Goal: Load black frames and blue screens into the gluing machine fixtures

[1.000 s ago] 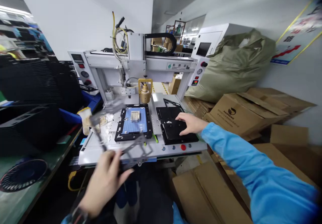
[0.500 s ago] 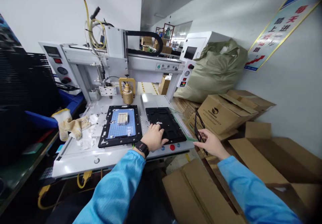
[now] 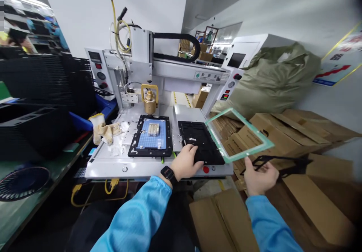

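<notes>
The left hand [image 3: 185, 163] lies on the near edge of a black tray [image 3: 209, 140], with its thumb out to the side and its fingers loose. It wears a black watch [image 3: 168, 173] on its wrist. The right hand [image 3: 261, 176] is pinched around a thin black frame [image 3: 302, 162], which sticks out to the right past the fingers. One fingertip is right by the near edge of a green frame [image 3: 246, 153]; I cannot tell if they touch. The green frame is tipped up between the tray and the right hand, and you can see through its middle.

Left of the left hand and a bit farther off, a blue sheet [image 3: 144, 140] with little squares sits in a black holder [image 3: 169, 139]. A silver block [image 3: 153, 129] is on the sheet. Farther left, gloves [image 3: 106, 131] lie on the white table [image 3: 106, 172]. Brown boxes [image 3: 285, 131] are piled beyond the right hand.
</notes>
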`<state>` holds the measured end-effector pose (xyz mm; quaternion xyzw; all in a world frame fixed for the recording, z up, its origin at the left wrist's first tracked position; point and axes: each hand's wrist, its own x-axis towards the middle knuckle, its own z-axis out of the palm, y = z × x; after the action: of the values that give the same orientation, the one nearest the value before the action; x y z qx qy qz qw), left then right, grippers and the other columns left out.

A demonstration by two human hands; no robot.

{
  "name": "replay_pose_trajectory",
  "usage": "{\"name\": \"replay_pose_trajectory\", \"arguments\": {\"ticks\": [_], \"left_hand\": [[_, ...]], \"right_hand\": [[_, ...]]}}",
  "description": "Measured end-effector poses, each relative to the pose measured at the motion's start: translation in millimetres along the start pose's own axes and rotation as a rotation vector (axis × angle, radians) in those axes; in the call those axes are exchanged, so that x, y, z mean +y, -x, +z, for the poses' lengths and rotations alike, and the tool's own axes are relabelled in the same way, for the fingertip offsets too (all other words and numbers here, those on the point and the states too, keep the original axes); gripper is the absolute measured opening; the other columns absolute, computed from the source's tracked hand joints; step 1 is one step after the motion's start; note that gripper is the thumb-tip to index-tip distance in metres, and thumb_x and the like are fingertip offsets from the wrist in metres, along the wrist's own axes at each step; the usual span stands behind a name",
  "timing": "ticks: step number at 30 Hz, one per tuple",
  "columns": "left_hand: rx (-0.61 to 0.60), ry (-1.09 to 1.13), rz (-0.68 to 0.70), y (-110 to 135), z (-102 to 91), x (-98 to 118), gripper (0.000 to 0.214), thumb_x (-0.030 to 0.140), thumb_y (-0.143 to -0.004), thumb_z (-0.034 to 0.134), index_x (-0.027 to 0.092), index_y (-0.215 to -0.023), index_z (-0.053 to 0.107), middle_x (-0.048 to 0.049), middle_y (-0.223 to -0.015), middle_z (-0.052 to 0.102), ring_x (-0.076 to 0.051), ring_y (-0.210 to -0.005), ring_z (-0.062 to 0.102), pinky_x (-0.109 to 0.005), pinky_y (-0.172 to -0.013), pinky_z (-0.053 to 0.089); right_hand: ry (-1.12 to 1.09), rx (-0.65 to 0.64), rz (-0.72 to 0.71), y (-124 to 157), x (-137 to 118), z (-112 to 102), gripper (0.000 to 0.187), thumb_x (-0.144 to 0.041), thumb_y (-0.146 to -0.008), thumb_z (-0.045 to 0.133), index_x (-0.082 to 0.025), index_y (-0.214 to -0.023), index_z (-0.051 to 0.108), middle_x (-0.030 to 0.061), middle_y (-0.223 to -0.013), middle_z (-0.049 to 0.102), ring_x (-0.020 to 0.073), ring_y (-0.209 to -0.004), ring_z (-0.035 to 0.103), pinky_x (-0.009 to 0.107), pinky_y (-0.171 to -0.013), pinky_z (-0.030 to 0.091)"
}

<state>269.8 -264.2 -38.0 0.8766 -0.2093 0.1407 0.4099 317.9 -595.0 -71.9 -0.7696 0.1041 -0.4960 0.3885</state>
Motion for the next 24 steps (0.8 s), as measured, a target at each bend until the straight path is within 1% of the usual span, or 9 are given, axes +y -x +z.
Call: {"name": "replay_pose_trajectory", "arguments": {"ticks": [2,5,8,11,14,17,19,22,24], "left_hand": [[0.081,0.188,-0.021,2,2.3,8,0.074,0.041,-0.099,0.062,0.008,-0.159,0.034,-0.0208,-0.148,0.051,-0.031,-0.140,0.050,-0.051,-0.125,0.043],[0.163,0.316,-0.034,6,-3.0,24,0.077,0.042,-0.100,0.059,0.009,-0.162,0.026,-0.0207,-0.145,0.052,-0.030,-0.136,0.053,-0.052,-0.122,0.045],[0.250,0.211,-0.049,20,-20.5,35,0.075,0.045,-0.101,0.057,0.010,-0.161,0.028,-0.0220,-0.142,0.053,-0.033,-0.135,0.051,-0.057,-0.122,0.043],[0.330,0.078,-0.065,47,-40.3,36,0.068,0.046,-0.104,0.053,0.012,-0.160,0.031,-0.0223,-0.142,0.052,-0.035,-0.137,0.049,-0.061,-0.120,0.042],[0.365,0.017,-0.081,83,-48.7,28,0.064,0.043,-0.106,0.051,0.017,-0.161,0.031,-0.0213,-0.144,0.049,-0.034,-0.139,0.047,-0.061,-0.120,0.042],[0.343,0.012,-0.126,125,-43.8,13,0.068,0.041,-0.105,0.053,0.021,-0.165,0.027,-0.0213,-0.148,0.048,-0.035,-0.142,0.048,-0.062,-0.120,0.043],[0.297,0.023,-0.142,157,-39.0,1,0.076,0.047,-0.101,0.061,0.024,-0.166,0.028,-0.0217,-0.151,0.048,-0.037,-0.143,0.048,-0.062,-0.120,0.045],[0.183,0.077,-0.096,205,-40.3,-19,0.098,0.063,-0.087,0.078,0.025,-0.165,0.031,-0.0226,-0.151,0.048,-0.040,-0.142,0.051,-0.059,-0.118,0.050],[0.124,0.138,-0.032,230,-49.2,-37,0.114,0.071,-0.077,0.085,0.024,-0.165,0.030,-0.0231,-0.153,0.047,-0.040,-0.142,0.052,-0.054,-0.117,0.052]], "right_hand": [[-0.080,0.045,-0.034,-2,-27,-1,0.081,-0.057,-0.069,0.089,-0.004,-0.125,0.064,0.0219,-0.119,0.060,0.0275,-0.087,0.066,0.048,-0.081,0.061],[-0.157,0.000,-0.092,4,-54,-3,0.077,-0.051,-0.070,0.091,-0.006,-0.126,0.063,0.0190,-0.119,0.060,0.0254,-0.091,0.067,0.044,-0.083,0.061],[-0.263,-0.042,-0.185,16,-70,-9,0.069,-0.042,-0.069,0.093,-0.011,-0.122,0.063,0.0159,-0.120,0.057,0.0238,-0.092,0.065,0.045,-0.085,0.061],[-0.438,-0.118,-0.274,32,-90,-15,0.067,-0.033,-0.065,0.094,-0.018,-0.122,0.061,0.0120,-0.119,0.052,0.0207,-0.085,0.064,0.043,-0.078,0.061],[-0.481,-0.199,-0.338,47,-115,-23,0.065,-0.034,-0.066,0.094,-0.025,-0.122,0.061,0.0110,-0.117,0.051,0.0261,-0.090,0.063,0.049,-0.080,0.061],[-0.315,-0.340,-0.449,63,-133,-31,0.062,-0.047,-0.067,0.091,-0.031,-0.118,0.060,0.0104,-0.107,0.057,0.0370,-0.102,0.062,0.065,-0.095,0.056],[-0.206,-0.497,-0.532,80,-138,-34,0.064,-0.051,-0.064,0.091,-0.032,-0.117,0.060,0.0102,-0.102,0.061,0.0408,-0.106,0.063,0.070,-0.099,0.054],[-0.248,-0.743,-0.664,127,-139,-20,0.067,-0.051,-0.055,0.092,-0.038,-0.116,0.067,0.0087,-0.103,0.067,0.0398,-0.099,0.068,0.067,-0.089,0.060],[-0.438,-0.859,-0.735,172,-141,5,0.068,-0.050,-0.051,0.091,-0.047,-0.116,0.070,0.0067,-0.106,0.070,0.0400,-0.097,0.070,0.064,-0.080,0.062]]}}
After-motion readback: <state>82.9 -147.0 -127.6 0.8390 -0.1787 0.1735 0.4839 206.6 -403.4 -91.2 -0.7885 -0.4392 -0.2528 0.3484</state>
